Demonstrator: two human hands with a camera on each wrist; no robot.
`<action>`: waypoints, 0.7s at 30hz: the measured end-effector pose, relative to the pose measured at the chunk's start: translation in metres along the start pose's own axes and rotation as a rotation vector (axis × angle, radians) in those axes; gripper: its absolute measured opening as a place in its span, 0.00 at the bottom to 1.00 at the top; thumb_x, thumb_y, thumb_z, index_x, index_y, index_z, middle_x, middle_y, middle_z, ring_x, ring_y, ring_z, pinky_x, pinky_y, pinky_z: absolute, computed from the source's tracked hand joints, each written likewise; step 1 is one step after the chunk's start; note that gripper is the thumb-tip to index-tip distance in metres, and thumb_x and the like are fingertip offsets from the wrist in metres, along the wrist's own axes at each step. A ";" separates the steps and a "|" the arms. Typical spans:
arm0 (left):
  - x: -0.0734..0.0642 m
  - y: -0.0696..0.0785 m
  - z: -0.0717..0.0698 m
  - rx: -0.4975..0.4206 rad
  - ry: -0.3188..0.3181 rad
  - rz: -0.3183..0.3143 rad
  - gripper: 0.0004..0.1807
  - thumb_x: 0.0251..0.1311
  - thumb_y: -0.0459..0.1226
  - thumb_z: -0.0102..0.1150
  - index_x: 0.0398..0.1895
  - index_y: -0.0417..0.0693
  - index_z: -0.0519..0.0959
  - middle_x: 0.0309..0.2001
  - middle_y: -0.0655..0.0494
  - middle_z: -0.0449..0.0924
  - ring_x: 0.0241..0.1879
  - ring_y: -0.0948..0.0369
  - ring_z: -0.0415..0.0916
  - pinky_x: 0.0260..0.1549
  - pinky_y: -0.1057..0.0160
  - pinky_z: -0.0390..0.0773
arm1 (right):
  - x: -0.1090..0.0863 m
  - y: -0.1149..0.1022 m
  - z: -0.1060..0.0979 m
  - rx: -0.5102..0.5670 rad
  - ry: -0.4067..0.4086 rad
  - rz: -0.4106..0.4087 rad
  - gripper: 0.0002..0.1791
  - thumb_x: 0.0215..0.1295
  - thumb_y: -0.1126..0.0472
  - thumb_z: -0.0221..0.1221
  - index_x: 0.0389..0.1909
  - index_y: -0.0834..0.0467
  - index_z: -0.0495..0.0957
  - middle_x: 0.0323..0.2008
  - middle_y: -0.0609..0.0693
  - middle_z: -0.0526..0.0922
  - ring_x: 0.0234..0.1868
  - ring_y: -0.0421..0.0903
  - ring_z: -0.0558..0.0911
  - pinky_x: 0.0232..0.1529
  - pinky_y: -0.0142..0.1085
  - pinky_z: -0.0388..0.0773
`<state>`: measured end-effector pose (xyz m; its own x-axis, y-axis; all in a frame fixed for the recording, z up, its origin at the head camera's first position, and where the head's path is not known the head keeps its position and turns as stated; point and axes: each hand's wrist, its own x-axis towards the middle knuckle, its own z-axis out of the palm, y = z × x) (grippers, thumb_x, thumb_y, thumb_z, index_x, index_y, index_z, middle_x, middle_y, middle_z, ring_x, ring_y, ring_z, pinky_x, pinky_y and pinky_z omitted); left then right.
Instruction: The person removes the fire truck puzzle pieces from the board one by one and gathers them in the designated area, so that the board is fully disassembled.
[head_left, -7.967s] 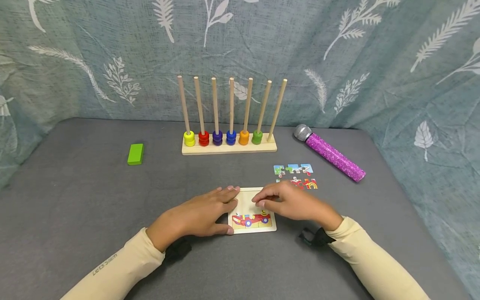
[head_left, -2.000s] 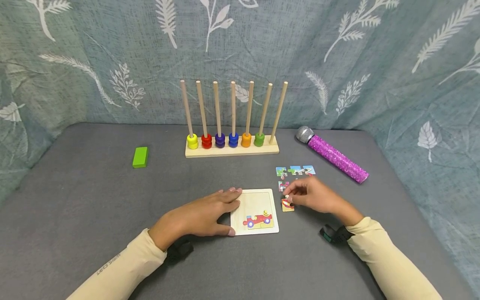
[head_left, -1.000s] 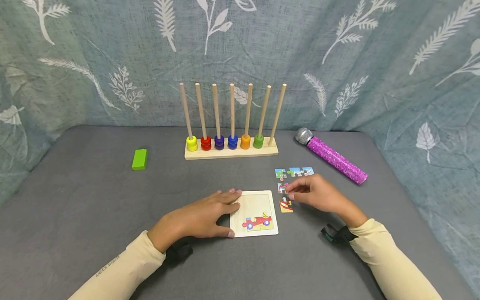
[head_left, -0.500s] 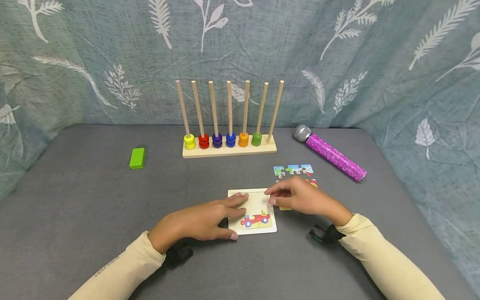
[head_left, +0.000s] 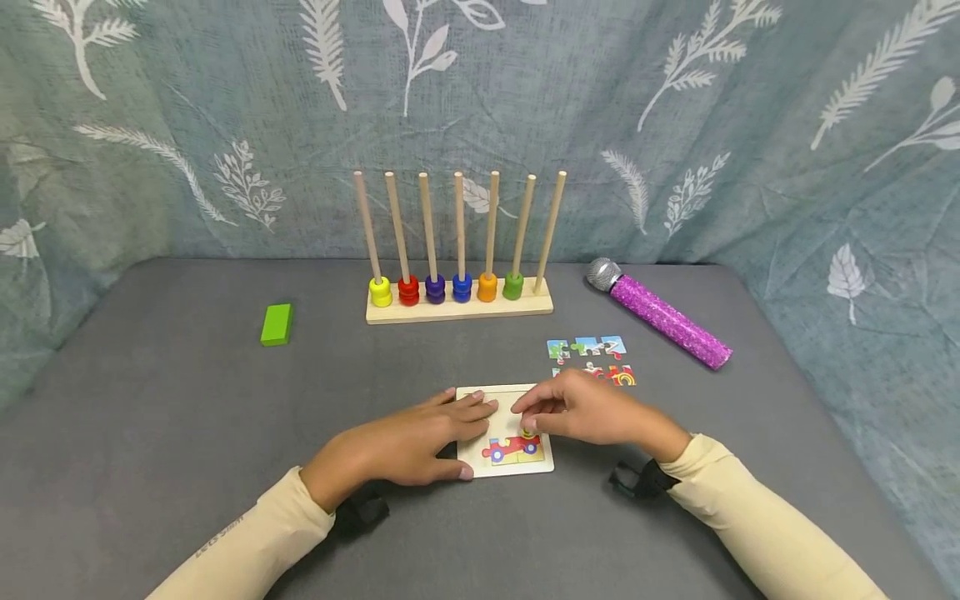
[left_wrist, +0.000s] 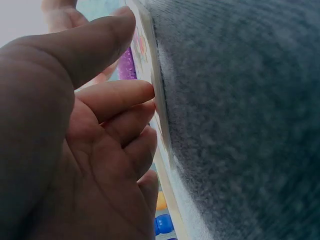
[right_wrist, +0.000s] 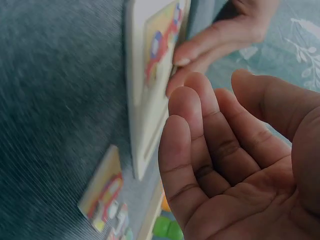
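A wooden puzzle tray (head_left: 510, 473) lies on the dark cloth. Joined jigsaw pieces (head_left: 512, 451) in its lower part show a red vehicle with blue wheels. My left hand (head_left: 416, 437) rests along the tray's left side, its fingers reaching onto the bare wood and its thumb at the lower left corner. Above the tray's right side hovers my right hand (head_left: 588, 408), thumb and fingertips close over the yellow ring on the vehicle. The right wrist view shows these fingers bent loosely with nothing between them. A yellow and red jigsaw piece (right_wrist: 104, 195) lies beside the tray.
More loose jigsaw pieces (head_left: 588, 346) lie beyond my right hand, some partly covered by it. A rack of wooden pegs (head_left: 459, 311) with coloured beads stands at the back. A purple glittery microphone (head_left: 667, 321) lies at right, a green block (head_left: 277, 325) at left.
A yellow and red piece came out of the vehicle's left end and was put down right of the tray. My right hand then moved left from the loose pieces to over the tray.
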<state>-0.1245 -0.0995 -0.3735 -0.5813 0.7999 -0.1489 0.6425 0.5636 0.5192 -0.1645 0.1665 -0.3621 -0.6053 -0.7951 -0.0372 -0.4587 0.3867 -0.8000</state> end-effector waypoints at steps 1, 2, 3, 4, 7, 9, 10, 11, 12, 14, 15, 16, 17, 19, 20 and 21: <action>0.000 -0.001 0.001 0.002 -0.004 0.005 0.33 0.65 0.42 0.61 0.70 0.37 0.65 0.75 0.48 0.52 0.74 0.53 0.43 0.70 0.48 0.43 | 0.000 0.000 0.001 0.001 -0.009 -0.002 0.12 0.67 0.66 0.60 0.48 0.66 0.83 0.39 0.48 0.86 0.37 0.36 0.81 0.40 0.34 0.79; 0.000 -0.001 0.002 0.000 -0.007 0.009 0.34 0.65 0.42 0.61 0.70 0.37 0.65 0.74 0.48 0.52 0.74 0.53 0.44 0.70 0.48 0.44 | 0.001 0.000 0.003 0.000 -0.017 -0.004 0.11 0.67 0.66 0.60 0.48 0.66 0.83 0.39 0.47 0.86 0.37 0.36 0.81 0.41 0.34 0.79; 0.000 -0.002 0.003 -0.005 -0.007 0.014 0.34 0.65 0.42 0.61 0.70 0.37 0.64 0.74 0.48 0.53 0.74 0.53 0.44 0.70 0.49 0.46 | 0.001 -0.001 0.004 0.003 -0.022 -0.005 0.11 0.67 0.66 0.60 0.48 0.65 0.83 0.39 0.48 0.86 0.37 0.36 0.81 0.41 0.34 0.79; -0.001 -0.003 0.003 -0.007 -0.007 0.019 0.33 0.65 0.41 0.61 0.70 0.37 0.64 0.74 0.48 0.53 0.74 0.53 0.45 0.69 0.49 0.48 | 0.002 -0.001 0.005 0.013 -0.026 -0.012 0.11 0.67 0.66 0.60 0.48 0.66 0.82 0.40 0.48 0.86 0.38 0.36 0.81 0.42 0.34 0.80; -0.001 -0.002 0.004 -0.004 -0.005 0.007 0.33 0.65 0.40 0.61 0.70 0.37 0.64 0.74 0.49 0.53 0.73 0.53 0.47 0.68 0.51 0.54 | 0.004 -0.002 0.007 0.035 -0.030 0.001 0.12 0.67 0.65 0.60 0.49 0.65 0.82 0.41 0.49 0.86 0.39 0.37 0.82 0.43 0.34 0.80; 0.000 0.000 0.003 0.000 -0.009 -0.015 0.32 0.66 0.40 0.60 0.70 0.38 0.64 0.74 0.50 0.53 0.73 0.53 0.48 0.68 0.52 0.55 | 0.005 -0.002 0.008 0.044 -0.032 0.010 0.13 0.68 0.64 0.60 0.50 0.65 0.82 0.42 0.49 0.86 0.39 0.37 0.82 0.43 0.34 0.79; 0.000 0.001 0.003 0.006 -0.011 -0.023 0.32 0.66 0.40 0.60 0.70 0.38 0.64 0.74 0.50 0.54 0.73 0.52 0.48 0.68 0.51 0.55 | 0.005 -0.002 0.009 0.051 -0.035 0.015 0.14 0.68 0.63 0.60 0.50 0.65 0.82 0.43 0.49 0.86 0.39 0.37 0.82 0.43 0.34 0.79; 0.000 0.003 0.002 0.010 -0.015 -0.035 0.32 0.66 0.40 0.60 0.71 0.39 0.64 0.74 0.51 0.54 0.73 0.53 0.48 0.68 0.51 0.55 | 0.006 -0.002 0.010 0.055 -0.036 0.024 0.14 0.68 0.63 0.59 0.51 0.65 0.82 0.43 0.49 0.86 0.39 0.37 0.82 0.43 0.34 0.79; 0.000 0.004 0.002 0.014 -0.018 -0.042 0.32 0.66 0.40 0.60 0.71 0.39 0.64 0.74 0.51 0.54 0.73 0.52 0.49 0.68 0.51 0.55 | 0.006 -0.001 0.010 0.061 -0.038 0.027 0.14 0.68 0.64 0.59 0.51 0.65 0.81 0.43 0.49 0.86 0.39 0.37 0.82 0.43 0.34 0.79; 0.000 0.006 0.002 0.018 -0.024 -0.051 0.33 0.66 0.40 0.60 0.71 0.40 0.64 0.75 0.51 0.54 0.73 0.53 0.49 0.68 0.52 0.55 | 0.006 0.000 0.012 0.065 -0.039 0.023 0.14 0.68 0.64 0.59 0.51 0.65 0.82 0.42 0.49 0.86 0.39 0.37 0.81 0.42 0.34 0.79; 0.000 0.006 0.002 0.023 -0.024 -0.051 0.33 0.66 0.40 0.60 0.71 0.40 0.64 0.74 0.51 0.54 0.73 0.52 0.49 0.68 0.51 0.55 | 0.006 0.001 0.013 0.069 -0.040 0.021 0.13 0.68 0.64 0.59 0.50 0.65 0.82 0.42 0.49 0.86 0.39 0.37 0.81 0.42 0.34 0.79; 0.000 0.006 0.002 0.028 -0.022 -0.047 0.33 0.65 0.40 0.61 0.71 0.40 0.64 0.74 0.51 0.54 0.73 0.52 0.50 0.67 0.51 0.56 | 0.006 0.001 0.013 0.070 -0.040 0.019 0.13 0.68 0.65 0.59 0.50 0.65 0.82 0.42 0.49 0.86 0.39 0.37 0.81 0.42 0.34 0.79; 0.000 0.006 0.002 0.031 -0.023 -0.050 0.33 0.65 0.40 0.61 0.71 0.40 0.64 0.74 0.51 0.55 0.73 0.53 0.50 0.67 0.52 0.56 | 0.007 0.002 0.014 0.067 -0.039 0.012 0.13 0.67 0.65 0.60 0.50 0.65 0.82 0.42 0.49 0.86 0.39 0.37 0.81 0.42 0.34 0.79; 0.000 0.006 0.002 0.044 -0.016 -0.046 0.33 0.65 0.40 0.61 0.70 0.39 0.65 0.74 0.51 0.56 0.72 0.52 0.51 0.67 0.51 0.57 | 0.007 0.004 0.014 0.063 -0.039 -0.011 0.12 0.67 0.66 0.59 0.49 0.66 0.82 0.41 0.50 0.86 0.39 0.37 0.81 0.42 0.34 0.80; 0.000 0.006 0.002 0.048 -0.014 -0.045 0.33 0.65 0.40 0.62 0.70 0.39 0.65 0.74 0.50 0.56 0.72 0.53 0.52 0.67 0.52 0.57 | 0.008 0.005 0.014 0.064 -0.041 -0.019 0.12 0.68 0.66 0.59 0.48 0.66 0.82 0.41 0.50 0.86 0.39 0.37 0.81 0.42 0.34 0.80; 0.000 0.006 0.002 0.050 -0.014 -0.047 0.33 0.65 0.41 0.62 0.70 0.39 0.65 0.74 0.51 0.56 0.72 0.53 0.52 0.67 0.52 0.58 | 0.008 0.005 0.014 0.068 -0.042 -0.021 0.12 0.68 0.66 0.59 0.48 0.66 0.82 0.41 0.50 0.86 0.39 0.36 0.81 0.42 0.34 0.80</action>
<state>-0.1202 -0.0957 -0.3719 -0.6046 0.7749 -0.1845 0.6388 0.6100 0.4688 -0.1626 0.1560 -0.3748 -0.5674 -0.8223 -0.0436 -0.4252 0.3379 -0.8397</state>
